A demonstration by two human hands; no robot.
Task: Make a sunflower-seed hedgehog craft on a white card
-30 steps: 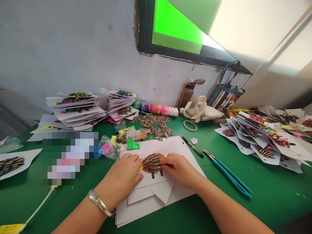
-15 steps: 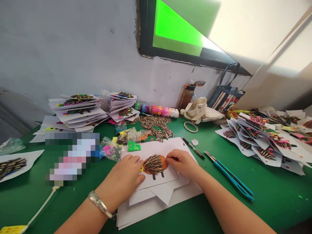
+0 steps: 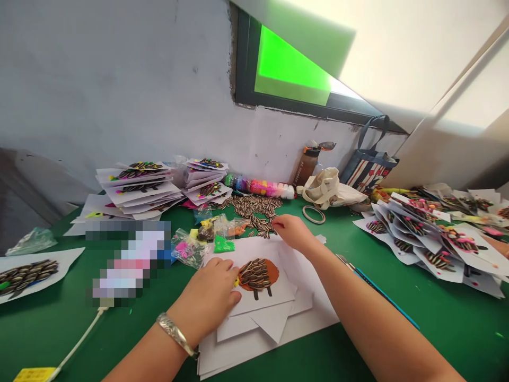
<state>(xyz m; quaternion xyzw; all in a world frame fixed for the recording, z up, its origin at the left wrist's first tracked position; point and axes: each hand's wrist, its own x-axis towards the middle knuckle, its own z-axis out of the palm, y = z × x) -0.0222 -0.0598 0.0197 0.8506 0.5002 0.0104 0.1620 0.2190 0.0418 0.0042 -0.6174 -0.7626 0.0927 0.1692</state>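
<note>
My left hand point(image 3: 214, 286) lies flat on a white paper card point(image 3: 246, 307), its fingers spread at the left edge of a seed-covered animal picture point(image 3: 255, 274). Rows of striped sunflower seeds cover most of its orange body, while the right end shows bare orange. Two dark legs stick out below. Beyond the card, my right hand point(image 3: 293, 232) is at the near edge of a loose pile of sunflower seeds point(image 3: 256, 207). Its fingers are pinched together, and whatever is between them is hidden. More white sheets point(image 3: 234, 358) lie under the card.
Small clay bags point(image 3: 225, 244) lie left of the seeds. Card stacks stand at the back left point(image 3: 139, 193) and right point(image 3: 421, 239). A blue cutter point(image 3: 385, 297) lies beside my right forearm. Tape point(image 3: 314, 214), a bottle point(image 3: 305, 165) and bags point(image 3: 369, 167) are behind.
My right hand has moved from the picture's right end up and away to the seed pile. My left hand stays on the card. The whole view has shifted slightly.
</note>
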